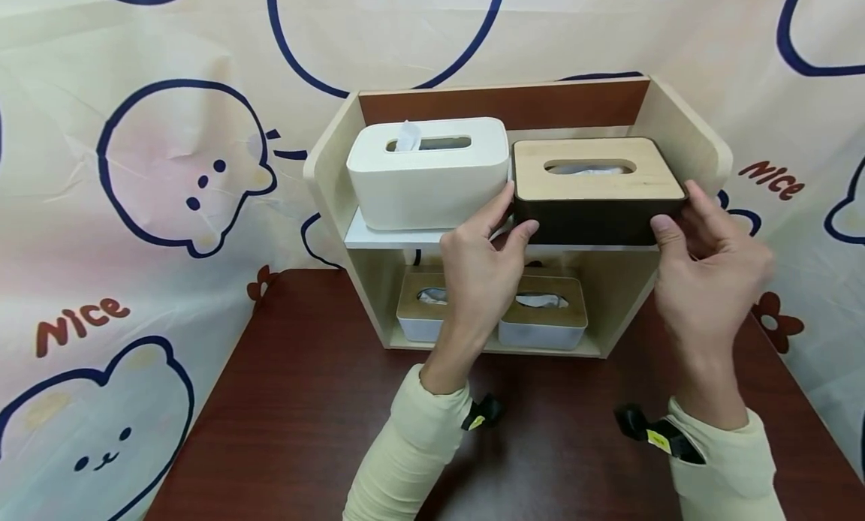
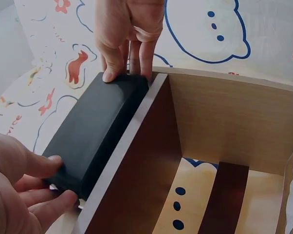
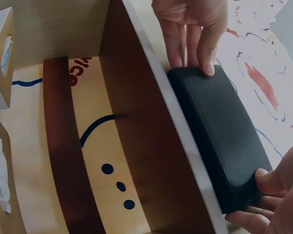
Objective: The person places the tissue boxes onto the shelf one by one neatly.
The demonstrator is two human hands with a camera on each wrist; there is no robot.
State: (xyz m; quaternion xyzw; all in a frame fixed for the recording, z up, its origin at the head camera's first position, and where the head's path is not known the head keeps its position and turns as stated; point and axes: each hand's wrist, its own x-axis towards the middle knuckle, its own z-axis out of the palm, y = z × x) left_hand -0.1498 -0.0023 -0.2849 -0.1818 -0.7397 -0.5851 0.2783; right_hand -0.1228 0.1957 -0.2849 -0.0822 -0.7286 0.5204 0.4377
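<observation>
In the head view, a black tissue box with a pale wooden lid [image 1: 595, 221] sits at the right of the upper shelf, tissue showing in its slot. My left hand [image 1: 483, 273] grips its left end, thumb on the front face. At the other end, my right hand [image 1: 712, 273] holds the front right corner between thumb and fingers. Both wrist views show the dark front face of the box [image 2: 95, 122] along the white shelf edge. A white tissue box [image 1: 429, 191] stands just left of it, close to my left fingers.
The wooden two-tier shelf unit [image 1: 682, 131] stands on a dark brown table [image 1: 284, 401] against a printed cloth [image 1: 182, 296]. Two white tissue boxes with wooden lids occupy the lower tier; the right one [image 1: 544, 333] shows most, while my left arm partly covers the other [image 1: 415, 303].
</observation>
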